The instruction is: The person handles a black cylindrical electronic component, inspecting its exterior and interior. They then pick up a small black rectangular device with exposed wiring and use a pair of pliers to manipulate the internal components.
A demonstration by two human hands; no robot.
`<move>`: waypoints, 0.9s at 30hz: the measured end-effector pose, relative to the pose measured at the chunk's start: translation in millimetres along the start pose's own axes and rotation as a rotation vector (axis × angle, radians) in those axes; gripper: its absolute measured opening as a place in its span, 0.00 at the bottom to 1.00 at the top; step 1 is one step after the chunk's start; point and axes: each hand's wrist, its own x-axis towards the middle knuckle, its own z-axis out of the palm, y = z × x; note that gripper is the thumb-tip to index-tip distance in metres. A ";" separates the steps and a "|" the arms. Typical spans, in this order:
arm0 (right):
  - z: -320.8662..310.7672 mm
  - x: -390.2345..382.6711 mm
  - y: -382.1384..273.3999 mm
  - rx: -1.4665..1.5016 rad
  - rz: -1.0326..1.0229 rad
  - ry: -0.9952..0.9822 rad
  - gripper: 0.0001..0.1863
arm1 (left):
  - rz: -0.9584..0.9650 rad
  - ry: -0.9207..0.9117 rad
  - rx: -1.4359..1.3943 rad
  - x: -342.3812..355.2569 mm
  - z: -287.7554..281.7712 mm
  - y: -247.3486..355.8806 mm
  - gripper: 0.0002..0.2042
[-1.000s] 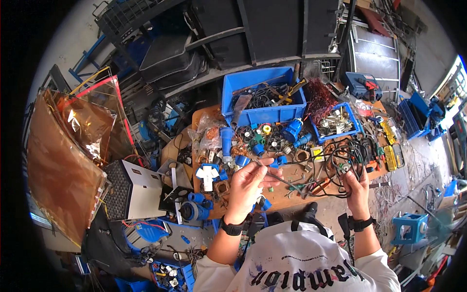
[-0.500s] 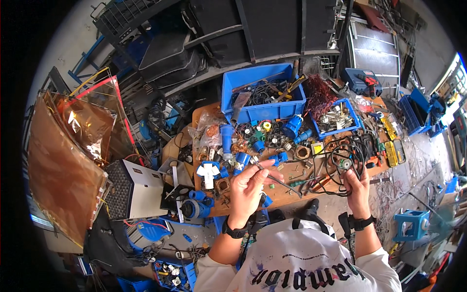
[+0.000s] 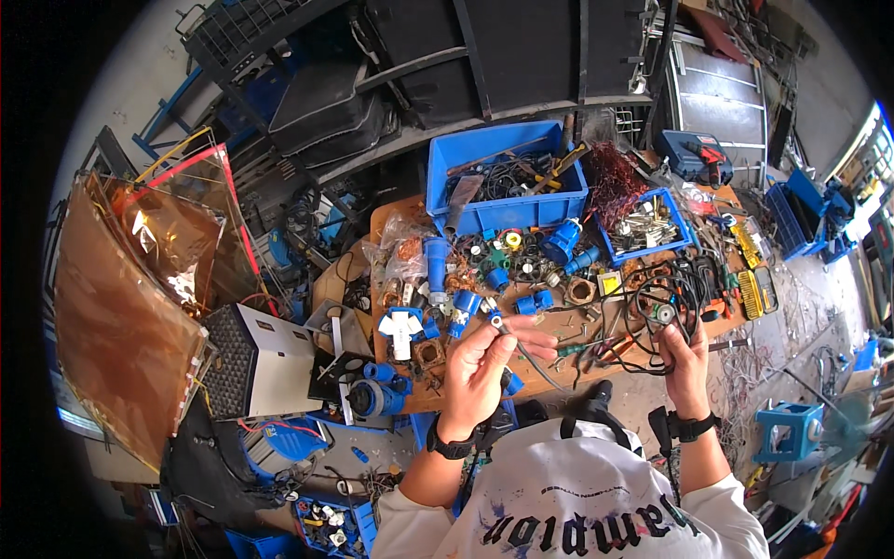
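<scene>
My left hand is raised over the front of the cluttered wooden workbench, fingers pinched on the end of a thin grey cable with a small metal tip. The cable runs down and right toward a tangle of black cables. My right hand grips that tangle near a small round metal part. Blue plug parts lie just beyond my left hand.
A large blue bin of tools and wires stands at the back, a smaller blue tray of metal parts to its right. A white boxy unit and a copper-coloured panel are on the left. Screwdrivers and pliers lie between my hands.
Both hands have stayed almost in place; my left fingers have shifted slightly on the cable end. The view has drifted a little.
</scene>
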 end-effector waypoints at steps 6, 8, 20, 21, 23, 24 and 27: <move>-1.7 -0.8 2.0 -0.011 0.002 0.007 0.07 | 0.011 -0.030 0.001 -1.9 1.2 0.7 0.17; -1.9 -1.2 1.5 -0.010 0.001 0.000 0.07 | 0.010 -0.029 0.004 -2.8 1.3 0.8 0.17; 1.9 -3.1 0.7 -0.038 0.041 0.048 0.08 | 0.017 0.033 0.100 3.2 -0.4 -11.1 0.16; 4.0 -2.6 0.2 -0.051 0.050 0.034 0.08 | -0.053 0.036 0.248 5.7 -10.0 -17.3 0.18; -1.0 1.8 8.4 -0.040 0.034 0.022 0.07 | -0.137 0.069 0.302 20.7 -17.4 -47.2 0.19; -0.2 3.7 11.0 -0.036 0.044 0.033 0.08 | -0.218 0.076 0.285 19.9 -36.0 -77.1 0.21; -8.2 11.7 18.8 -0.035 0.100 0.099 0.07 | -0.418 0.198 0.272 7.4 -69.4 -138.1 0.21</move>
